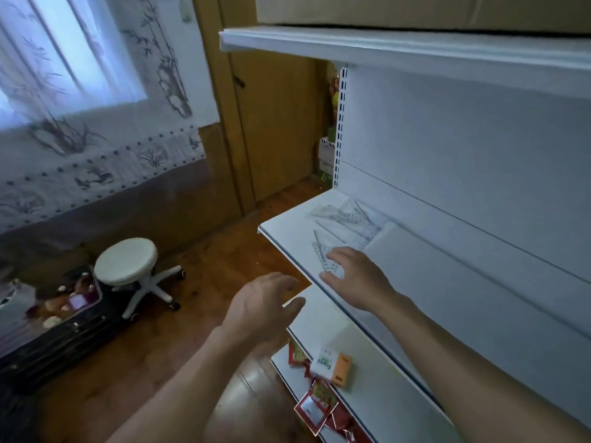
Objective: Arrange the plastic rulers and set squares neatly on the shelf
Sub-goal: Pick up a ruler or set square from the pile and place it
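Right hand [358, 279], fingers spread and empty, sits over the nearest set square [322, 254] at the shelf [281, 238] front. Remaining rulers [348, 215] lie scattered toward the shelf back. Left hand [265, 302] relaxed, off the shelf edge, farther away.

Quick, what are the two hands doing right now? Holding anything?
Left hand: open, holding nothing, in front of the white metal shelf.
Right hand: open, fingers spread over a clear plastic set square; no grip visible.

Two hands are showing, left hand [262, 303] and right hand [356, 278]. One stool [126, 262] and one orange-ended box [332, 367] are sitting in view. At least three set squares [345, 215] are overlapping.
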`<state>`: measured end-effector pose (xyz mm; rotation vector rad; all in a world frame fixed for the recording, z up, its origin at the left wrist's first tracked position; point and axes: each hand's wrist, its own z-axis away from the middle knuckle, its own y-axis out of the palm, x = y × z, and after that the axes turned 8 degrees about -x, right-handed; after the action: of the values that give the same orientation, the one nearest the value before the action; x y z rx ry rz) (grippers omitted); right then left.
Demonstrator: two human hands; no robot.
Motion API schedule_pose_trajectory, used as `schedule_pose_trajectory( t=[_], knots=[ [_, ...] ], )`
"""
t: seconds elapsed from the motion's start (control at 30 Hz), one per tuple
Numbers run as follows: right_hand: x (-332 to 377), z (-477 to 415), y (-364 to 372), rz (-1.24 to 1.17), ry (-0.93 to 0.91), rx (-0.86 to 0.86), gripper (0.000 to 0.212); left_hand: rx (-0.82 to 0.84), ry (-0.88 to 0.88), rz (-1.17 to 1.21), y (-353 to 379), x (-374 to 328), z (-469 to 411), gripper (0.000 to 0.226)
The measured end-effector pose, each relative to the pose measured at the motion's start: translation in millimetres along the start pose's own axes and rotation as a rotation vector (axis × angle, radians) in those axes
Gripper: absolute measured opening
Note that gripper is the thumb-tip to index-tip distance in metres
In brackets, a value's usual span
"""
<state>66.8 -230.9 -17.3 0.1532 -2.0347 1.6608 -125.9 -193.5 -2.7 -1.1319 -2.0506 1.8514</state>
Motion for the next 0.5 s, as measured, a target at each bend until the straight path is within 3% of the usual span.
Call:
schedule_pose_trajectory(
  t=[0.33, 0.5],
  knots=[
    [12.9, -56.0, 49.2, 0.391, 0.114, 0.110, 0.083, 0.081, 0.124, 0.088, 16.3, 60.7, -101.1, 0.035],
    [26.9, -52.6, 61.9, 0.407, 0.087, 0.018, 0.063, 0.132, 0.207, 0.167, 16.8, 81.9, -129.7, 0.036]
  ],
)
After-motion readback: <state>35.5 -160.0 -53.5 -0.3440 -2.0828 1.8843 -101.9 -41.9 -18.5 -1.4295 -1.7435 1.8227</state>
